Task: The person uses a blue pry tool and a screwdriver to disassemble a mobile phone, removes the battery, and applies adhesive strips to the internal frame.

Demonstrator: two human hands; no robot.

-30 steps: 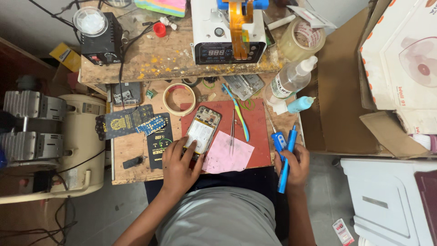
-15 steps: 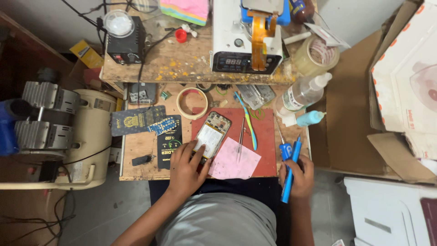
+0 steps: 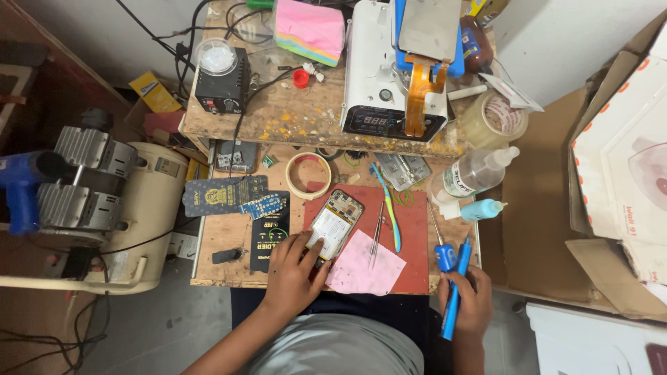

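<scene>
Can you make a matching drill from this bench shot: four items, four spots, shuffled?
Items:
1. opened phone
2. blue tool
3. tape roll
4. pink paper

Spots:
A. gripped in the right hand
B. on the bare wood behind the red mat
C. under the left hand fingertips, on the mat
D. on the mat's near edge, between the two hands

Pairs: 1-C, 2-A, 3-B, 4-D
</scene>
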